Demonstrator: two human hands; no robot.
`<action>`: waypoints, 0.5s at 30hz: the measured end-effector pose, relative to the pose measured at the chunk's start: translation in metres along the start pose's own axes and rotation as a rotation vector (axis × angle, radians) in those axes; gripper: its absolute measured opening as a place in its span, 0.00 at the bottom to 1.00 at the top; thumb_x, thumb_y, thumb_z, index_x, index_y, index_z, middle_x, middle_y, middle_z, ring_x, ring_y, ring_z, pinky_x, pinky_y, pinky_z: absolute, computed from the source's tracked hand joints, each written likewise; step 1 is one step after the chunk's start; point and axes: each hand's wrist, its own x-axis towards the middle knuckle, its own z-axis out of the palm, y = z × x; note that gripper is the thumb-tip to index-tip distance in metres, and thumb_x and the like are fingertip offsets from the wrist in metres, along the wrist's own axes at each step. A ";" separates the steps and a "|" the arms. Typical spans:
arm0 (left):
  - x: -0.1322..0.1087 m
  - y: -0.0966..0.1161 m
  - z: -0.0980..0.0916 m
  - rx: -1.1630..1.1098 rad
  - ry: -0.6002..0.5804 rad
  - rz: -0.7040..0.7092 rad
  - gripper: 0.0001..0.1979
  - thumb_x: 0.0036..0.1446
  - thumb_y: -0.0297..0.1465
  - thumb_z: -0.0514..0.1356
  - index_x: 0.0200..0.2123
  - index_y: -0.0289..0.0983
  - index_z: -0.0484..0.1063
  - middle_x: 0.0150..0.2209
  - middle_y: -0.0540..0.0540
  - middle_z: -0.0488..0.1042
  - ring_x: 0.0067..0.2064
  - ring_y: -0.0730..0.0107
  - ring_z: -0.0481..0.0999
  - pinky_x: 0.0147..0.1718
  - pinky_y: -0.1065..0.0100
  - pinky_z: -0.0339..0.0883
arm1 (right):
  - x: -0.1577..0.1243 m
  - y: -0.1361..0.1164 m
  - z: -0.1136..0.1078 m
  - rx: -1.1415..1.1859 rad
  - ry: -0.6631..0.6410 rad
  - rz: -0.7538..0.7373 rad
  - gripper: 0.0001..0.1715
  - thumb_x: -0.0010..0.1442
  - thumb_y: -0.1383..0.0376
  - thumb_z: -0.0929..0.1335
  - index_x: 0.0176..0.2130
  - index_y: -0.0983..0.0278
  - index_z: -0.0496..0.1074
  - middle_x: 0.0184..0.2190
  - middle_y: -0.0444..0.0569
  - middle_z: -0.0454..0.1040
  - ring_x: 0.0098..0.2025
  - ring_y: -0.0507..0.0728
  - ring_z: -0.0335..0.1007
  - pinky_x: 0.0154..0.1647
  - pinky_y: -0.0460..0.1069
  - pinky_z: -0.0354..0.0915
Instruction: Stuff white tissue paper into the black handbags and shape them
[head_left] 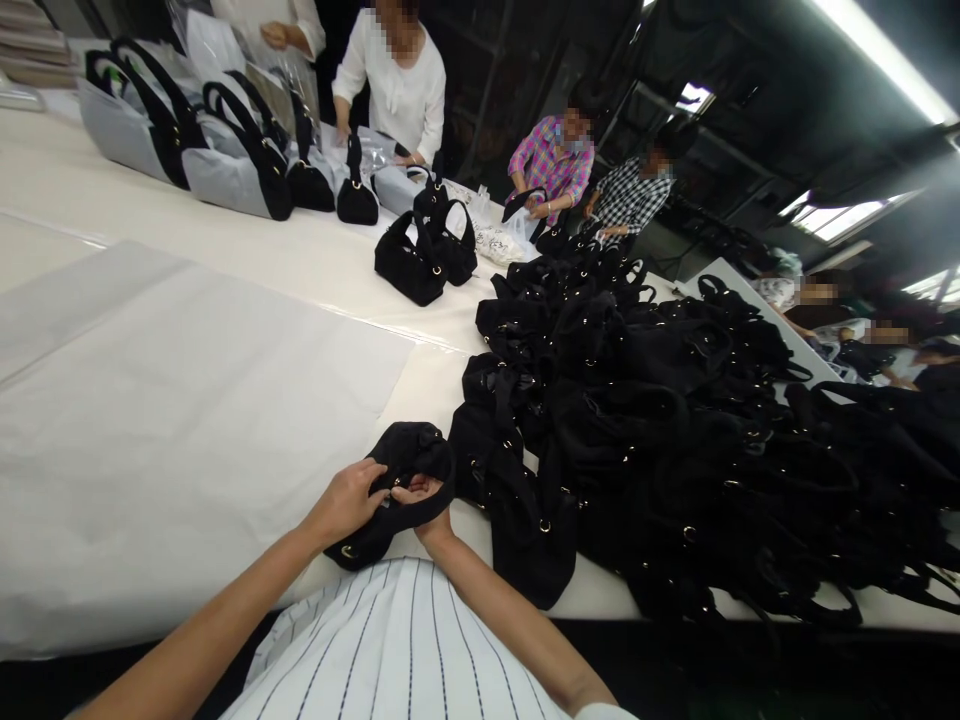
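Both my hands hold a small black fabric handbag [409,455] at the near edge of the white table [300,270]. My left hand [346,503] grips its left side with curled fingers. My right hand [421,497] is tucked under the bag's strap, palm up, fingers closed on the fabric. A large heap of the same black bags [675,420] with small gold rings lies just to the right of my hands.
A big sheet of white tissue paper [165,400] is spread left of my hands. Two upright black bags [424,250] stand mid-table. Grey-wrapped bags [225,150] line the far left. Three people work at the far edge.
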 end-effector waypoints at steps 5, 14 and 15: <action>-0.004 -0.028 -0.006 -0.258 0.143 -0.162 0.24 0.56 0.49 0.55 0.46 0.38 0.76 0.44 0.43 0.75 0.47 0.58 0.75 0.52 0.56 0.67 | -0.005 -0.018 0.007 0.105 -0.139 0.010 0.10 0.47 0.61 0.71 0.32 0.63 0.72 0.28 0.46 0.75 0.33 0.58 0.75 0.37 0.53 0.72; -0.009 -0.054 -0.027 -0.483 0.029 -0.414 0.33 0.58 0.55 0.52 0.57 0.38 0.71 0.60 0.40 0.69 0.63 0.54 0.65 0.65 0.50 0.53 | 0.009 0.000 -0.020 0.121 -0.098 0.087 0.19 0.47 0.58 0.73 0.39 0.65 0.77 0.33 0.50 0.78 0.35 0.58 0.74 0.43 0.56 0.72; -0.007 -0.059 -0.027 -0.529 0.027 -0.439 0.35 0.60 0.55 0.50 0.59 0.37 0.68 0.62 0.39 0.67 0.64 0.54 0.63 0.64 0.50 0.54 | 0.009 0.005 -0.026 0.039 -0.034 0.041 0.19 0.50 0.58 0.72 0.41 0.65 0.78 0.36 0.51 0.78 0.38 0.59 0.75 0.46 0.57 0.71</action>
